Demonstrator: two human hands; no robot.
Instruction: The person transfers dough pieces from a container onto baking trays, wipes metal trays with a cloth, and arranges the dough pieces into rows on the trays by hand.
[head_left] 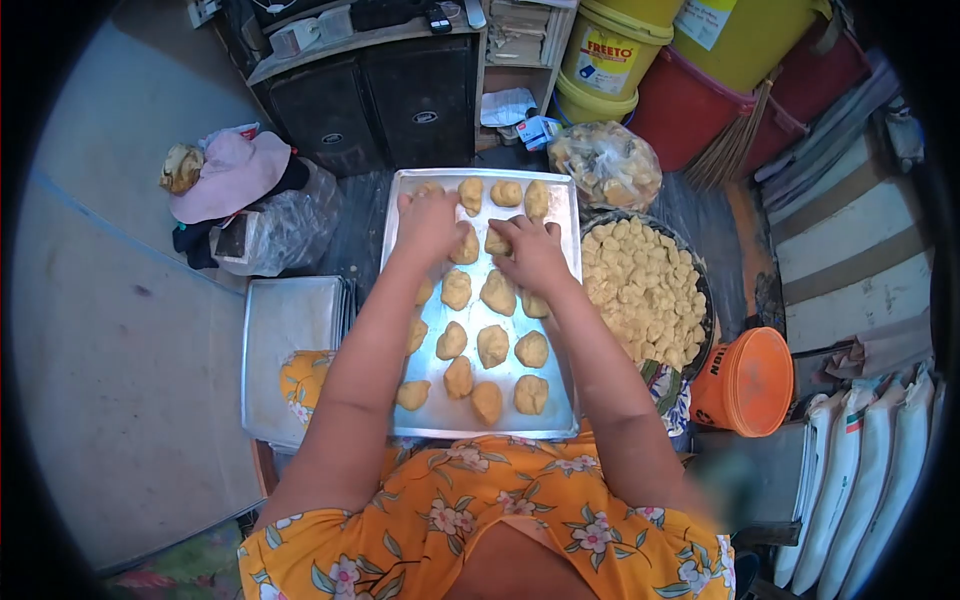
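Observation:
A metal baking tray (425, 428) lies in front of me with several yellowish dough balls on it, set in loose rows. My left hand (430, 228) is at the tray's upper left, fingers curled down around a dough ball (465, 246) by the thumb; part of the grip is hidden by the hand. Close to its fingertips, another dough ball (430, 188) sits near the far edge. My right hand (533, 255) reaches in from the right, its fingers bent onto a dough ball (496, 242). Nearer to me, a dough ball (492, 346) rests among others on the tray.
Right of the tray stands a wide round basin heaped with dough pieces (640, 290), beside an orange bucket (745, 382). A filled plastic bag (605, 160) sits behind it. Stacked trays (290, 330) lie at left. Black cabinets (370, 105) and yellow buckets (605, 60) stand at the back.

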